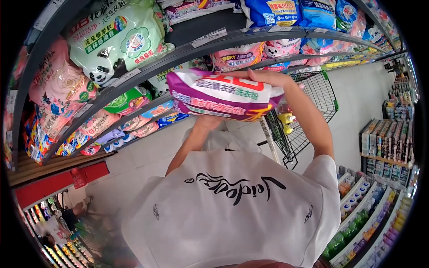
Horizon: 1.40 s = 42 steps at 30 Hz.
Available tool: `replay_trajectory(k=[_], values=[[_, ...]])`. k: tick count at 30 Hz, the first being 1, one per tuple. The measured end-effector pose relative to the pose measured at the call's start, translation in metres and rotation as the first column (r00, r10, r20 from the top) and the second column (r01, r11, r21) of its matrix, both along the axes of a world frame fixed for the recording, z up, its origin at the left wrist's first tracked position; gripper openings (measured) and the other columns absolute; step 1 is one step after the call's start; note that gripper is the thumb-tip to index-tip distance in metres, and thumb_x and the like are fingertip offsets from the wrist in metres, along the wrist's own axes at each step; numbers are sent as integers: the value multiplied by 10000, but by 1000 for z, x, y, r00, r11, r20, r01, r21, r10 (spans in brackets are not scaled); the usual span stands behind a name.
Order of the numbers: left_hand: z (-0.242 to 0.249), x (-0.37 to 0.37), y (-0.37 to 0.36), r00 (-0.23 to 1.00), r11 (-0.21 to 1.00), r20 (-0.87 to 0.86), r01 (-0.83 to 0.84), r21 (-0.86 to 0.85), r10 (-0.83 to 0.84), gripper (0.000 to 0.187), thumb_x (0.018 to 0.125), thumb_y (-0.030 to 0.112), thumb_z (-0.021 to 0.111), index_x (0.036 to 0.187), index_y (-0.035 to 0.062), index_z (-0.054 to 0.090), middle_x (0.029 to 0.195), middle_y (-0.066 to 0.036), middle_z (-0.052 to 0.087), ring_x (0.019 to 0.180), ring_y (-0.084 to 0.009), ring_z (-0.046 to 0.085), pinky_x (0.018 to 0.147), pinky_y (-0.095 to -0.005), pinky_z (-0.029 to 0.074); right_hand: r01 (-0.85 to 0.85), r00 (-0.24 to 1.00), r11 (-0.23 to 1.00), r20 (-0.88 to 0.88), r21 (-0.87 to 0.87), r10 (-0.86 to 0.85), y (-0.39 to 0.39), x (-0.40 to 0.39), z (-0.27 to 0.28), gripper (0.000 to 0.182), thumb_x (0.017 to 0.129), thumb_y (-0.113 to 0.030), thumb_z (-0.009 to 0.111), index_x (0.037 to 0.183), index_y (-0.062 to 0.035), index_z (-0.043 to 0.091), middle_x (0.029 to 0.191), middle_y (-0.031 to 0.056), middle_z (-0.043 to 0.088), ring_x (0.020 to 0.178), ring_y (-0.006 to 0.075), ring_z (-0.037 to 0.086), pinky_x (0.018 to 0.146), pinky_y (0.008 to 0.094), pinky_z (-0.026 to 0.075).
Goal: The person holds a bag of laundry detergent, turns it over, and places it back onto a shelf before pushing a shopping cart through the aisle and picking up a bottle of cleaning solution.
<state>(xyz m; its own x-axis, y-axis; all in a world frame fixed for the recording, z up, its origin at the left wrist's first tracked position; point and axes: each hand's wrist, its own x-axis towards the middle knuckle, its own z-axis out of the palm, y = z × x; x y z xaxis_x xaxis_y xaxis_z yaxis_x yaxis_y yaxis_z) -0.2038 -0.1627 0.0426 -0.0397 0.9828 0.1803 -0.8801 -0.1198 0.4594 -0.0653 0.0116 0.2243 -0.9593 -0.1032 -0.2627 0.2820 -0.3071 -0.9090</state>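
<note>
A purple and white bag of washing powder with red and orange print lies across both my hands, in front of the shelves. My left hand is under its lower edge, with the fingers mostly hidden behind the bag. My right hand curls over the bag's upper right edge. Just beyond the bag, more packs stand on a lower shelf. A large green and white bag with a panda sits on the top shelf at the upper left.
A wire shopping cart with yellow bottles inside stands right of the bag, beside my right arm. Shelf edges with price tags curve across the top. Another person is at the lower left. Stocked shelves line the right side.
</note>
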Motion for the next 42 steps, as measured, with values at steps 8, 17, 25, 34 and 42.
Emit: replay_trajectory(k=[8,17,25,34,42], values=[[24,-51,-9,988,998,145,-60,22,56,730,682,-12,785,1321,112,456,1266,-53,560,1170,-229,535,980,-401,461,486,823,810,-483,327,-299,-10,-20,32,572,945,-444,477,1185,66,569,1183,196,611,1134,276,579,985,374,440],[31,-80,-23,972,998,228,-59,8,56,728,676,18,796,1317,106,463,1292,-67,546,1194,-250,522,1011,-432,441,680,724,127,-689,722,41,-58,-17,87,250,690,51,650,935,0,669,1019,140,686,927,266,656,780,349,501],[41,-89,-43,942,996,332,-18,-93,48,729,670,45,806,1314,101,469,1315,-79,534,1215,-269,510,1038,-460,423,686,727,-249,-662,684,183,-92,-34,102,198,671,35,653,862,-13,668,863,88,705,704,220,666,609,312,515],[44,-79,-58,937,982,349,-81,168,17,629,749,104,761,1313,80,484,1320,-79,537,1224,-237,508,1062,-412,416,835,497,-190,-856,516,-143,-107,-52,87,171,695,76,597,812,-2,695,789,90,716,655,184,681,593,268,526],[64,-72,-59,953,958,298,-139,250,61,619,768,139,753,1321,88,481,1327,-82,531,1219,-228,512,1065,-391,414,846,472,-212,-872,489,-128,-106,-45,85,134,702,67,621,803,2,682,815,99,719,718,207,697,644,279,535]])
